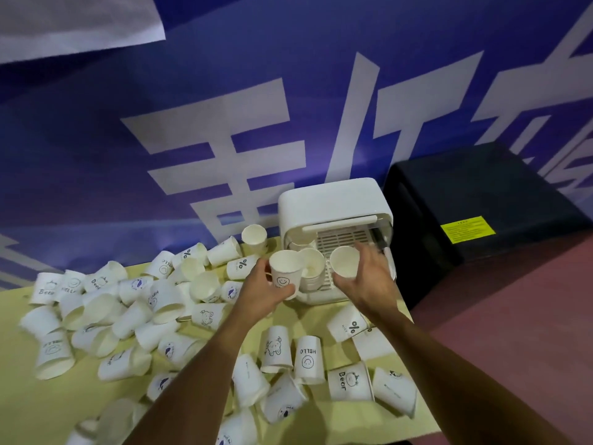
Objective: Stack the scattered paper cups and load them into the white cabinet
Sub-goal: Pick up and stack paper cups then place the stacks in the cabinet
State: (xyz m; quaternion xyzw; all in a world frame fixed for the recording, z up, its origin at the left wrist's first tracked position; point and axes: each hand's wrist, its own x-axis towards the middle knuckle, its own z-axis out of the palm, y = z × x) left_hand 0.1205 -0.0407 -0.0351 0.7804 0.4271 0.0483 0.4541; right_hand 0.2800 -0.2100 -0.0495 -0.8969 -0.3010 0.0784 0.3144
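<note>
Frame centre: gripping smiley cup with left hand | right of centre: gripping plain cup with right hand, before open white cabinet | lower half: loose cups strewn over yellow table

We log a HELLO cup, a Bear cup and a % cup, each printed on the side. The yellow label on the black box is too small for us to read.

Left hand, right hand grip cups — cabinet open.
</note>
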